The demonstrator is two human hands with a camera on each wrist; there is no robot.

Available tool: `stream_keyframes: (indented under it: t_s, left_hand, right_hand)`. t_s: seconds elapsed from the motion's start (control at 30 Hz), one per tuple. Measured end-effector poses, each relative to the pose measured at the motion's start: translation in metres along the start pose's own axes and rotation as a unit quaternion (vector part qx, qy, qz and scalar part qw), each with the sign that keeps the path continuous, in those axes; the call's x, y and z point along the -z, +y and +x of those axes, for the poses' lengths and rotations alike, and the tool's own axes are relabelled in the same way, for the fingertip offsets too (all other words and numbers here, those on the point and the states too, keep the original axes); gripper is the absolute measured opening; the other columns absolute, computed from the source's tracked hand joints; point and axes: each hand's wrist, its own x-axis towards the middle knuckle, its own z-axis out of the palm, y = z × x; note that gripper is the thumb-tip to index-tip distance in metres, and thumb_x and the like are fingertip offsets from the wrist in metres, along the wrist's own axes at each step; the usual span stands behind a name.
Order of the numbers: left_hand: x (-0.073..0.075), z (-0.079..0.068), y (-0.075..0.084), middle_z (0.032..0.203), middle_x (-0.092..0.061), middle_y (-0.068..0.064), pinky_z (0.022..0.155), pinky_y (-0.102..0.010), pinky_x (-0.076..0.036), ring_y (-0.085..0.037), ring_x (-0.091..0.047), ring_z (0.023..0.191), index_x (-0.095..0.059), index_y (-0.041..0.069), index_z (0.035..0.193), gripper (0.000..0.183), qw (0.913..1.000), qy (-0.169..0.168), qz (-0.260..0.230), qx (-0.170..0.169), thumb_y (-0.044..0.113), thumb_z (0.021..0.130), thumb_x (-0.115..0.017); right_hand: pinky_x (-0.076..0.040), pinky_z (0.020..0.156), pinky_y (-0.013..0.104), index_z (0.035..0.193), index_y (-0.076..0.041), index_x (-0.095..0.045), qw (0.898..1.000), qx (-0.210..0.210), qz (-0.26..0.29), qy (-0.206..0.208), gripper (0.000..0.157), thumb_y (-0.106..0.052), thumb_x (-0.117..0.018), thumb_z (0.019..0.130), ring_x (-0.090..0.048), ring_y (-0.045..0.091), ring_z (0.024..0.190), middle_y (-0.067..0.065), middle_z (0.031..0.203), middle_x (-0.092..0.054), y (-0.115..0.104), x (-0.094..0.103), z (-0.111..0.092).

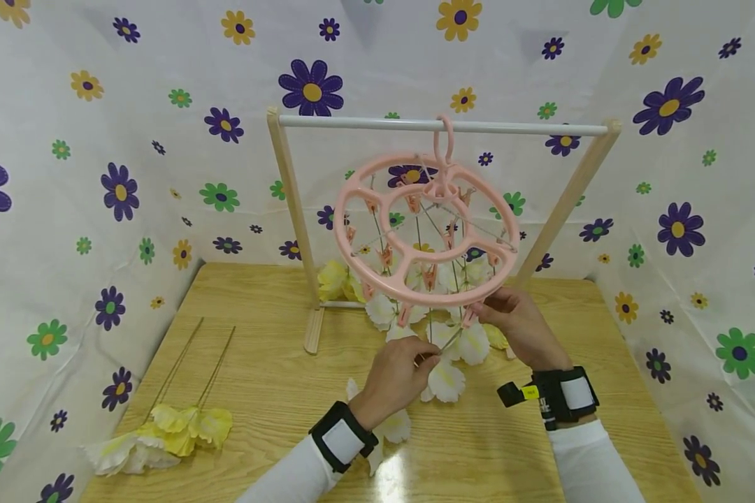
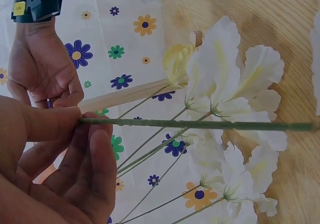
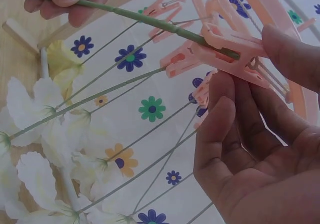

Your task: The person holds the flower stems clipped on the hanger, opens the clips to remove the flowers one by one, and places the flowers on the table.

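Two hands counted, both occupied. One green stem (image 3: 145,17) is pinched between thumb and fingers of the left hand (image 1: 396,377); one pink clip (image 1: 470,316) is gripped by the right hand (image 1: 519,325), with the stem's end set between its jaws. The clip is located at the near right edge of one pink round hanger (image 1: 424,255), hung by one hook (image 1: 449,140) from one white rod (image 1: 365,124) between two wooden posts (image 1: 294,209).

At least six other hanging stems (image 3: 90,104) can be counted in the left wrist view — full total cannot be told, as the white blooms (image 1: 447,381) are overlapped. Further pink clips are seen round the hanger, partly covered by its rings; no exact count can be given. One yellow bloom (image 1: 333,279) is partly hidden by the left post.

At the left of the surface (image 1: 478,461), at least three loose blooms (image 1: 191,426), white and yellow, are bunched; their stems are too thin to be counted surely. One white flower (image 1: 393,427) is half covered by the left wrist. The held stem's far end is cut off at the left wrist view's edge. Two black straps (image 1: 566,395) are worn, one per wrist — both sleeves cut off by the frame.
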Motion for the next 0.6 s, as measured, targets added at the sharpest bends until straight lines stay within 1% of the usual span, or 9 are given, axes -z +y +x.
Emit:
stream_keyframes:
  t_s: [0.23,0.4,0.5,0.6]
  left_hand:
    - [-0.001,0.0011,-0.0015,0.085,-0.072,0.0,0.061,-0.019,-0.048,-0.008,-0.065,0.071,-0.08,0.009,0.097,0.007,1.0,0.004,0.009,-0.003,0.008,0.093,-0.074]
    - [0.0,0.0004,-0.0026,0.087,-0.073,-0.001,0.061,-0.02,-0.049,-0.009,-0.066,0.073,-0.08,0.009,0.097,0.007,0.9999,0.005,0.011,-0.005,0.008,0.092,-0.075]
    - [0.002,-0.0014,-0.0037,0.087,-0.073,-0.001,0.059,-0.02,-0.048,-0.009,-0.064,0.071,-0.081,0.01,0.096,0.007,0.9997,0.004,0.022,-0.003,0.01,0.092,-0.075]
    - [0.0054,-0.0038,-0.0062,0.087,-0.073,-0.002,0.057,-0.02,-0.046,-0.01,-0.064,0.07,-0.081,0.01,0.096,0.007,0.9992,0.001,0.039,0.002,0.011,0.092,-0.075]
  right_hand:
    - [-0.051,0.094,0.03,0.115,-0.003,-0.068,1.0,0.0,-0.019,-0.006,0.015,-0.006,-0.061,0.102,-0.065,0.015,0.097,0.0,0.1,-0.07,-0.0019,-0.0006,-0.0001]
    - [-0.052,0.094,0.032,0.118,0.001,-0.067,1.0,-0.001,-0.029,-0.008,0.019,-0.008,-0.062,0.102,-0.066,0.015,0.098,0.001,0.102,-0.071,-0.0003,-0.0003,-0.0002]
    - [-0.053,0.092,0.033,0.12,0.004,-0.066,0.999,-0.001,-0.033,0.0,0.022,-0.008,-0.062,0.102,-0.067,0.015,0.097,0.001,0.101,-0.072,0.0003,-0.0013,-0.0004]
    - [-0.053,0.09,0.032,0.119,0.004,-0.068,0.999,0.0,-0.033,0.018,0.022,-0.007,-0.062,0.102,-0.067,0.015,0.096,0.0,0.1,-0.073,0.0002,-0.0022,-0.0005]
